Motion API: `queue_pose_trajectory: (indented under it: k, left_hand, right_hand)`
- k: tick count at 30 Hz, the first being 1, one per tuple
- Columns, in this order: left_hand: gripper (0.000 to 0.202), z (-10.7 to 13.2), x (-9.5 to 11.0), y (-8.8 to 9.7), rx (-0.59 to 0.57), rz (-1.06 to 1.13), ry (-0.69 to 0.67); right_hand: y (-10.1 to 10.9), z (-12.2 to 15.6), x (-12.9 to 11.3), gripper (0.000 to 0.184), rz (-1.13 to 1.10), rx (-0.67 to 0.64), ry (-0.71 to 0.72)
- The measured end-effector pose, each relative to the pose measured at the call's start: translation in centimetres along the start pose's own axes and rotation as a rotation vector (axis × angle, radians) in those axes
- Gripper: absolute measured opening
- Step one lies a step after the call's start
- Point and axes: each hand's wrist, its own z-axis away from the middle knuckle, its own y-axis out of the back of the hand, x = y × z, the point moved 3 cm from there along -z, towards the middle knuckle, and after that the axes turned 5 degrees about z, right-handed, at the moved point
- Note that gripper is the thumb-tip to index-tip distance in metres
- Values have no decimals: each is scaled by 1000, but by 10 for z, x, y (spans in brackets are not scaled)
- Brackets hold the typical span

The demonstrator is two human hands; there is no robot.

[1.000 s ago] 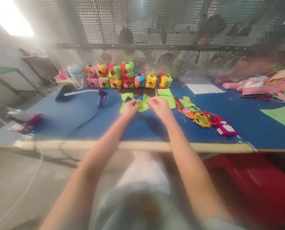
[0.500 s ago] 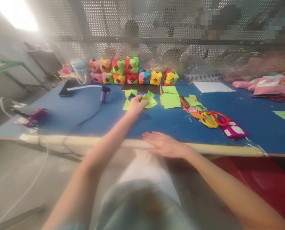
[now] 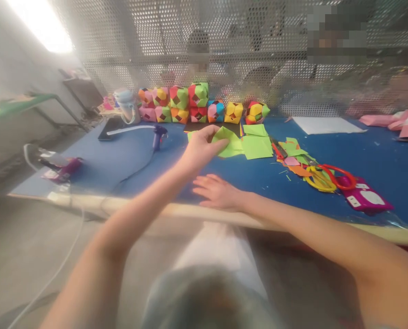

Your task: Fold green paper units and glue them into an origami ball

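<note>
My left hand (image 3: 204, 146) pinches a folded light-green paper piece (image 3: 230, 142) between thumb and fingers, above the blue table. Other green paper behind that hand is mostly hidden. My right hand (image 3: 219, 193) is nearer the table's front edge, palm down with fingers stretched out and nothing in it. Just right of the held piece lie square green paper sheets (image 3: 257, 146). Behind them stand folded-paper cubes (image 3: 179, 97) in several colours, some stacked two high.
A purple glue gun (image 3: 159, 136) stands left, its cord trailing forward. Scissors with red and yellow handles (image 3: 322, 179), paper scraps (image 3: 294, 155) and a magenta power strip (image 3: 366, 195) lie right. White paper (image 3: 327, 124) is at the back. A perforated metal screen (image 3: 279, 55) rises behind.
My left hand has lifted the green paper piece up and toward me. My right hand has moved from the table edge further onto the table. The view has shifted left.
</note>
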Motion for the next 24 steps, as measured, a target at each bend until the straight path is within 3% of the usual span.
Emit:
queue_pose_trajectory:
  k: [5,8,12,17,21,24]
  left_hand:
    - [7,6,2,35,50,-95,50]
    - [8,6,-2,51,85,-123,45]
    - [9,0,-5,56,86,-74,17]
    - [11,-9,-9,59,62,-107,25]
    - [13,-8,-18,68,30,-220,67]
    - [12,-3,-21,72,-2,-277,103]
  right_hand:
    - [0,6,7,49,-29,-33,-5]
    - [6,-1,9,46,-68,5,-44]
    - [4,-42,-5,28,-38,92,-93]
    - [-19,-104,-36,18,-89,135,78]
    - [-34,-117,-42,19,-102,135,161]
    - [-33,-119,-40,18,-162,88,170]
